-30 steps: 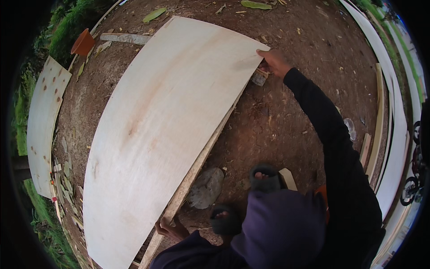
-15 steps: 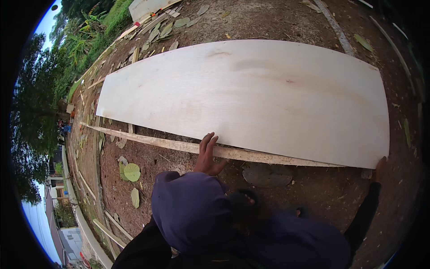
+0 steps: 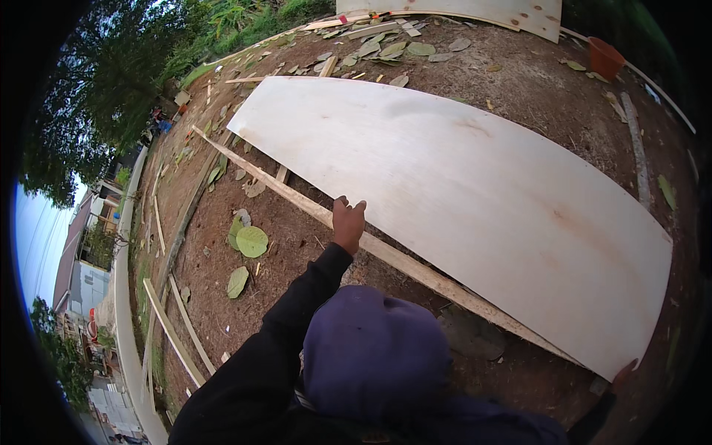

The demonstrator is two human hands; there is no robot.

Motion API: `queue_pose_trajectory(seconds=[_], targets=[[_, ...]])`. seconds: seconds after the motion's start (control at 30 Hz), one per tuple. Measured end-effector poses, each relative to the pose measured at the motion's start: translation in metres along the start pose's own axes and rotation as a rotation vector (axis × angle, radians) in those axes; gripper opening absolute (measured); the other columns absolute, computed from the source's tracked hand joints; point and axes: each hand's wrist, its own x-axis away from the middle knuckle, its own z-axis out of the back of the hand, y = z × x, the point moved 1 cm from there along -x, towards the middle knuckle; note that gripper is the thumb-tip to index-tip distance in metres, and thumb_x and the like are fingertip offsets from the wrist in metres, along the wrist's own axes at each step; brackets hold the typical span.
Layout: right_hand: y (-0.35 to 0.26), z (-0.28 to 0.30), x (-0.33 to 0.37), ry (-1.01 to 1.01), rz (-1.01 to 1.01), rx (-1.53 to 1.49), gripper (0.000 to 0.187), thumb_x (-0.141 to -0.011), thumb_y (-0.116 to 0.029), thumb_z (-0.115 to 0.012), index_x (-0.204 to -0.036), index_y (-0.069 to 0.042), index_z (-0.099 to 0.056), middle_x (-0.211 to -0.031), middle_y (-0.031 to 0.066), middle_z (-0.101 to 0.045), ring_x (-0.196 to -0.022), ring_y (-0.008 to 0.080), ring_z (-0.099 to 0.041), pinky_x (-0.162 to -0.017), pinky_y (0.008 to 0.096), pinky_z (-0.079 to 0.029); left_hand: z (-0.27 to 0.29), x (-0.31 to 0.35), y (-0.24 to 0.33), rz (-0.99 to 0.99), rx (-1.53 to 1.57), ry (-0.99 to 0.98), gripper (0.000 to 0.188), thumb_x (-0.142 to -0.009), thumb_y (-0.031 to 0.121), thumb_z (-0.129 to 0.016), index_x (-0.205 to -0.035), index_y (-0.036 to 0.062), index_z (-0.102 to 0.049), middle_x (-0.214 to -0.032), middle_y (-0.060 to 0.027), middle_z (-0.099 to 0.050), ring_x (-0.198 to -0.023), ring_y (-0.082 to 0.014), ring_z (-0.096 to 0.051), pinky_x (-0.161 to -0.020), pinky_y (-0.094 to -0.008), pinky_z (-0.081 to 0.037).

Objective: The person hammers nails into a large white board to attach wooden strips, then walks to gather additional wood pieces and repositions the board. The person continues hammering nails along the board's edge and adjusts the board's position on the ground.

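A long, pale plywood sheet (image 3: 445, 178) stretches slantwise before me, from far left to near right. My left hand (image 3: 348, 225) is at its near edge with fingers bent, the tips against the edge. Under that hand a long wooden batten (image 3: 415, 276) runs roughly along the same edge, with a narrow gap that tapers toward the right. At the near right corner of the sheet, my right hand (image 3: 624, 375) grips the edge; its fingers are partly hidden. Rounded purple cloth (image 3: 374, 348) sits between my arms, low in view.
Brown soil carries green leaves (image 3: 251, 241) and loose wood strips (image 3: 174, 334). Another plywood sheet (image 3: 452, 11) lies at the far side, near an orange-red bucket (image 3: 606, 58). A pole (image 3: 636, 152) rests beyond the right part. A pale kerb (image 3: 126, 297) runs along the left.
The view has turned, so the sheet now slants down to the right and the bucket shows. My left fingers are more bent. My right hand stays at the corner.
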Motion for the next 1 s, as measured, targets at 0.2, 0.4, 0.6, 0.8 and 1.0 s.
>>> queue_pose_trajectory(seconds=[0.2, 0.4, 0.6, 0.8, 1.0], targets=[[0.010, -0.022, 0.002, -0.104, -0.179, -0.372, 0.073, -0.101, -0.059, -0.034, -0.140, 0.000, -0.049, -0.142, 0.0260, -0.049, -0.131, 0.0420, -0.047, -0.115, 0.0462, -0.030, -0.006, -0.046, -0.015, 0.159, -0.134, -0.205, 0.059, -0.084, 0.025, -0.072, -0.128, -0.0053, -0.047, -0.118, -0.0208, -0.059, -0.101, -0.0266, -0.060, -0.084, -0.0371, -0.049], [0.004, -0.017, -0.004, -0.231, -0.207, -0.263, 0.078, -0.099, -0.064, -0.032, -0.137, 0.002, -0.051, -0.140, 0.0272, -0.051, -0.125, 0.0434, -0.052, -0.109, 0.0498, -0.037, -0.017, -0.092, -0.042, -0.402, -1.316, -0.672, 0.057, -0.075, 0.035, -0.080, -0.114, -0.0007, -0.059, -0.112, -0.0196, -0.063, -0.100, -0.0312, -0.062, -0.085, -0.0392, -0.052], [-0.012, 0.013, 0.001, -0.192, -0.204, -0.177, 0.075, -0.100, -0.060, -0.035, -0.135, 0.004, -0.053, -0.135, 0.0282, -0.055, -0.121, 0.0440, -0.055, -0.105, 0.0503, -0.041, 0.015, -0.105, -0.029, -0.637, -1.334, -0.625, 0.056, -0.064, 0.044, -0.086, -0.098, 0.0014, -0.071, -0.094, -0.0196, -0.068, -0.093, -0.0381, -0.065, -0.082, -0.0414, -0.053], [0.015, -0.035, 0.001, 0.009, -0.222, -0.252, 0.062, -0.102, -0.049, -0.038, -0.124, 0.004, -0.060, -0.126, 0.0272, -0.061, -0.111, 0.0431, -0.061, -0.098, 0.0504, -0.046, 0.022, -0.083, -0.006, -0.715, -1.430, -0.576, 0.049, -0.069, 0.046, -0.082, -0.093, 0.0039, -0.073, -0.092, -0.0198, -0.069, -0.091, -0.0364, -0.067, -0.077, -0.0412, -0.054], [0.059, -0.068, 0.005, 0.180, 0.250, 0.392, 0.029, -0.101, -0.020, -0.044, -0.106, -0.005, -0.068, -0.095, 0.0148, -0.070, -0.082, 0.0291, -0.070, -0.075, 0.0397, -0.056, 0.014, -0.083, -0.006, -0.662, -1.471, -0.564, 0.045, -0.071, 0.043, -0.080, -0.092, 0.0033, -0.072, -0.092, -0.0202, -0.069, -0.091, -0.0376, -0.067, -0.078, -0.0426, -0.054]])
